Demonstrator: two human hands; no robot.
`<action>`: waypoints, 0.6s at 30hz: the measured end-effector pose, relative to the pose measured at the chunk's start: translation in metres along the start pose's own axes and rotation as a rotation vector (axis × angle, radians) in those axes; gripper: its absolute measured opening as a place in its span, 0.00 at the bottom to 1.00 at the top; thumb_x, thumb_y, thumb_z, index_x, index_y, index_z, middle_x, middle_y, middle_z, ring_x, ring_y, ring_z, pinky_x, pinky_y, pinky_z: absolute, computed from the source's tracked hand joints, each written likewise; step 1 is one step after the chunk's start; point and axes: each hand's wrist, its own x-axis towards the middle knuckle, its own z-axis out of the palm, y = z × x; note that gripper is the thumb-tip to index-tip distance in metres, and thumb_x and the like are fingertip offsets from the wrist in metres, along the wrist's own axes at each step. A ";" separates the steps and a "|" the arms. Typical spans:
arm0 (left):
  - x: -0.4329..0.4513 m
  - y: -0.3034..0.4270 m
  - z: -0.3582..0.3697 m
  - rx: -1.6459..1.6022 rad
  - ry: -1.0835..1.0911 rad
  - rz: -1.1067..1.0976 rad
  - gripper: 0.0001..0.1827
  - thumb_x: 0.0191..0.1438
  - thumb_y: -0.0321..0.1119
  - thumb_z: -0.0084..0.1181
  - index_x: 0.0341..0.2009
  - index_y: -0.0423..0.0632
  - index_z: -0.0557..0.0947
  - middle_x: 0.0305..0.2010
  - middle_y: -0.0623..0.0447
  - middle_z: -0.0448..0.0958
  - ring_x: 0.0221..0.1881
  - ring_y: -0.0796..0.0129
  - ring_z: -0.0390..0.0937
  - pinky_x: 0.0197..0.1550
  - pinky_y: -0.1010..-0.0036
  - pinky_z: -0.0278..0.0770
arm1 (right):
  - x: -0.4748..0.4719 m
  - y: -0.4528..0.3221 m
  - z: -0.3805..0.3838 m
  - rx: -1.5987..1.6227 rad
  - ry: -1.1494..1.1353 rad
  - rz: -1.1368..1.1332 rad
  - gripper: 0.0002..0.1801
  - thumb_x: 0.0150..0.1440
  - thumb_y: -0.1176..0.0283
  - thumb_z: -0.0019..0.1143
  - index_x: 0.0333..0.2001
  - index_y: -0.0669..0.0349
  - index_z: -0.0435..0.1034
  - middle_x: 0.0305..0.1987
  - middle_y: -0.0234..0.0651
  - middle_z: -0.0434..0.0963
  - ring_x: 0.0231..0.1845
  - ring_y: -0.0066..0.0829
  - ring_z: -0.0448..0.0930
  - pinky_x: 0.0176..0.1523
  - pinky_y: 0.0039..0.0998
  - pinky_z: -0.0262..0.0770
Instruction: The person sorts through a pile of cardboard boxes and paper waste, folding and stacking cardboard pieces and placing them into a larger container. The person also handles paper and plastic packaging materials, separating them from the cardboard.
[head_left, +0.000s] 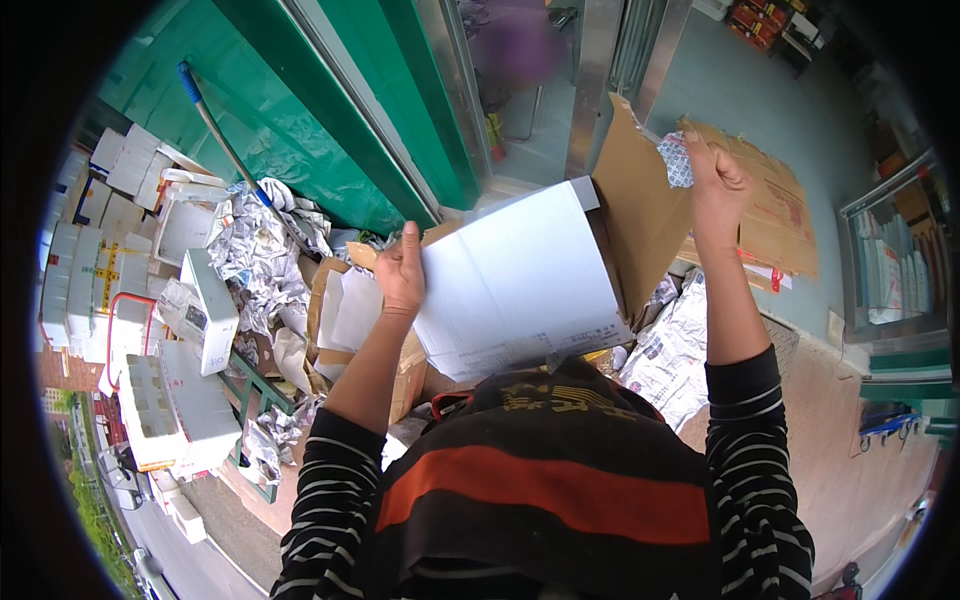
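Note:
A large cardboard box, white outside and brown inside (517, 277), is tilted in front of my body. My left hand (401, 271) grips its left edge with the thumb up. At the right, my right hand (716, 169) pinches a piece of blue-and-white patterned tape or paper (676, 159), which touches the edge of a raised brown flap (637, 202). The lower part of the white side bears writing. My fingers behind the box are hidden.
Crumpled newspaper (255, 255) lies heaped at the left, with a blue-handled pole (225, 142) leaning over it. Foam boxes (195, 405) are stacked farther left. Flattened cardboard (776, 210) lies at the right. A green-framed wall and a glass door stand ahead.

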 end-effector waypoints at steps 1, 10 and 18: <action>0.005 0.010 -0.013 -0.111 0.114 0.085 0.25 0.59 0.48 0.42 0.18 0.41 0.69 0.18 0.49 0.63 0.23 0.64 0.61 0.29 0.69 0.56 | 0.002 0.011 -0.003 0.006 0.019 0.023 0.25 0.54 0.77 0.57 0.14 0.56 0.49 0.16 0.17 0.51 0.21 0.09 0.49 0.24 0.20 0.43; -0.102 0.059 -0.070 0.210 -1.007 0.480 0.19 0.55 0.34 0.54 0.14 0.42 0.69 0.16 0.51 0.66 0.17 0.66 0.65 0.22 0.67 0.61 | -0.027 -0.039 -0.032 0.421 0.346 0.141 0.10 0.54 0.74 0.53 0.22 0.67 0.72 0.23 0.29 0.74 0.25 0.15 0.71 0.33 0.19 0.67; -0.026 0.112 -0.016 -0.314 -1.169 -0.520 0.34 0.55 0.62 0.37 0.45 0.41 0.71 0.44 0.46 0.71 0.43 0.61 0.70 0.46 0.63 0.67 | -0.104 -0.102 0.072 0.253 -0.697 -0.754 0.23 0.40 0.77 0.63 0.11 0.55 0.52 0.11 0.25 0.55 0.12 0.26 0.60 0.16 0.29 0.53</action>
